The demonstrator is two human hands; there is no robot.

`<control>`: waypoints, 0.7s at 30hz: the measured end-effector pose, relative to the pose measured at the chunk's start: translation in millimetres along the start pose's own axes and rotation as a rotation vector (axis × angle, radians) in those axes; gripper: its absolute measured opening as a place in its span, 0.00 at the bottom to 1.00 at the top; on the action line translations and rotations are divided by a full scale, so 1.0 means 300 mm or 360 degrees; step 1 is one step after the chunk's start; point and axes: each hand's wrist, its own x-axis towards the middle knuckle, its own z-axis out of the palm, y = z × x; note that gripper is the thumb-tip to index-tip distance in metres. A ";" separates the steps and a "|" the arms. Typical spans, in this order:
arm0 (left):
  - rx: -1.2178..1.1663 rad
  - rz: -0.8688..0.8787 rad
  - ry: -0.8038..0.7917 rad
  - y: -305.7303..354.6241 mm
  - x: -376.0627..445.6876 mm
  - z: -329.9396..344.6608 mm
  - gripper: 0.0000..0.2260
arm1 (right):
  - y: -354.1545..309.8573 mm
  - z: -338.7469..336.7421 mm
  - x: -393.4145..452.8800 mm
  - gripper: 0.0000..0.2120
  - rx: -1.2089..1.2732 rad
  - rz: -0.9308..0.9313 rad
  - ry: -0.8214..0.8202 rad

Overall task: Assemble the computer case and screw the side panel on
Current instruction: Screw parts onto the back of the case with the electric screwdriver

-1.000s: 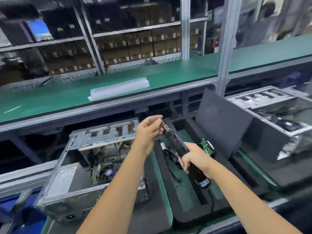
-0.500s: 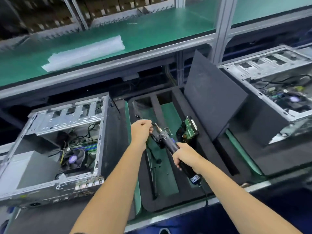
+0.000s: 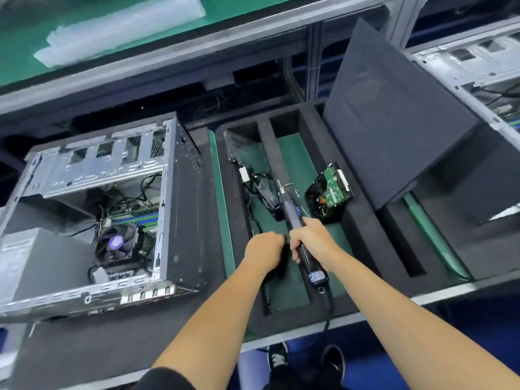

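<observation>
The right hand (image 3: pixel 311 239) grips the black electric screwdriver (image 3: pixel 298 229) mid-barrel, its bit tilted up and away over the foam tray (image 3: pixel 363 237). The left hand (image 3: pixel 264 249), fingers curled into a fist, sits just left of the screwdriver. Left of the tray lies the open computer case (image 3: pixel 112 209), fan showing. Inside the tray, a hard drive (image 3: pixel 330 191) leans right of the screwdriver; the dark side panel (image 3: pixel 394 116) stands propped on the tray's right.

A green-boarded hard drive (image 3: pixel 329 190) leans in the black foam tray (image 3: pixel 363 229), at about one o'clock. A stack of clear plastic sheets, perhaps bags (image 3: pixel 118 26), lies on the green shelf (image 3: pixel 253 7) at eleven o'clock.
</observation>
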 end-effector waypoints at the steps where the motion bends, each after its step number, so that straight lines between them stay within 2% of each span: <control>1: 0.0049 0.0029 -0.0045 0.002 0.000 0.009 0.09 | 0.000 0.002 0.003 0.11 0.0009 -0.0001 -0.0004; 5: 0.0044 0.0144 -0.0220 0.040 0.008 0.033 0.11 | -0.002 -0.006 0.006 0.10 0.0054 -0.0026 -0.0073; 8: -0.0254 0.0021 -0.0290 0.063 0.018 0.041 0.13 | 0.006 -0.016 0.016 0.10 0.0072 -0.0033 -0.0119; 14: -0.0683 -0.0128 -0.0274 0.054 0.014 0.061 0.14 | 0.022 -0.023 0.031 0.09 0.0072 -0.0025 -0.0149; 18: -0.0647 -0.0192 -0.0254 0.048 0.016 0.055 0.13 | 0.017 -0.020 0.028 0.08 0.0049 -0.0027 -0.0139; 21: -0.0578 -0.0156 -0.0296 0.046 0.017 0.061 0.16 | 0.013 -0.018 0.024 0.09 0.0049 -0.0020 -0.0149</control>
